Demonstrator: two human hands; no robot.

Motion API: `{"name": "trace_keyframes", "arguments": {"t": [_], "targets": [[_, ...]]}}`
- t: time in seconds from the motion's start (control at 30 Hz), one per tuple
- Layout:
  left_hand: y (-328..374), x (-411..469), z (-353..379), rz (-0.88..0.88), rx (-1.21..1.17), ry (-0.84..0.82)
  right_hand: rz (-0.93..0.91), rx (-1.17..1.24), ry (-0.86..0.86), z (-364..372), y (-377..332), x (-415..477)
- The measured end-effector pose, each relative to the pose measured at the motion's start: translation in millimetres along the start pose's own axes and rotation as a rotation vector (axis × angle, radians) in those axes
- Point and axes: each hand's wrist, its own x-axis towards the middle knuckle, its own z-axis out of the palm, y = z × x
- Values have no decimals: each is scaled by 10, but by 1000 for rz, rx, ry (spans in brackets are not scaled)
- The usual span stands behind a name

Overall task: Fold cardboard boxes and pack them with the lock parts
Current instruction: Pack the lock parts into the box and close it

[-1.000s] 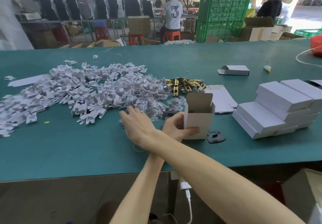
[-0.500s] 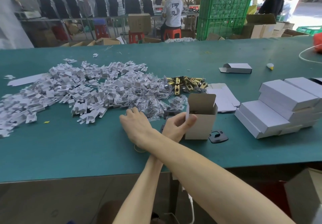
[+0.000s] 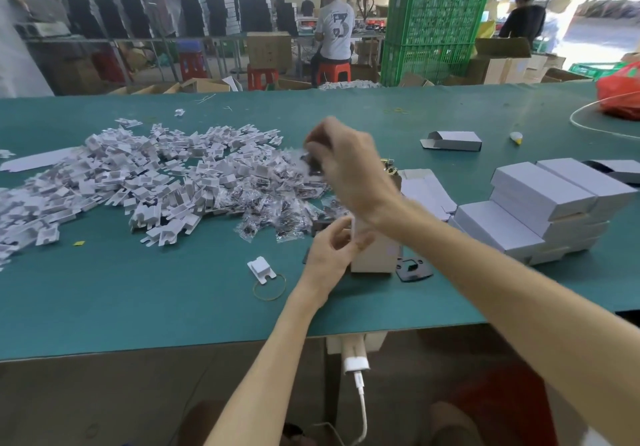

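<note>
Holding a blurred dark part (image 3: 313,165) pinched in your right hand (image 3: 349,175) above the bag pile (image 3: 277,210), steady the upright box (image 3: 377,255) on the table (image 3: 173,307) with your left hand (image 3: 329,251), fingers curled on its near edge, and drop it straight into the mouth.

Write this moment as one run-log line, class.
phase: packing | left hand: grips upright cardboard box on table | right hand: pinches small dark item, blurred, above bagged-parts pile
</note>
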Motion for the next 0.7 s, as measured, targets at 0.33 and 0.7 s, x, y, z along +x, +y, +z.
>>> {"name": "trace_keyframes", "arguments": {"t": [0.33,0.7], "targets": [[10,3,5,-16,-103,6,20,-308,-82,-640,655,-351],[20,-5,-1,65,-78,35,-18,-708,-331,-598,766,-380]]}}
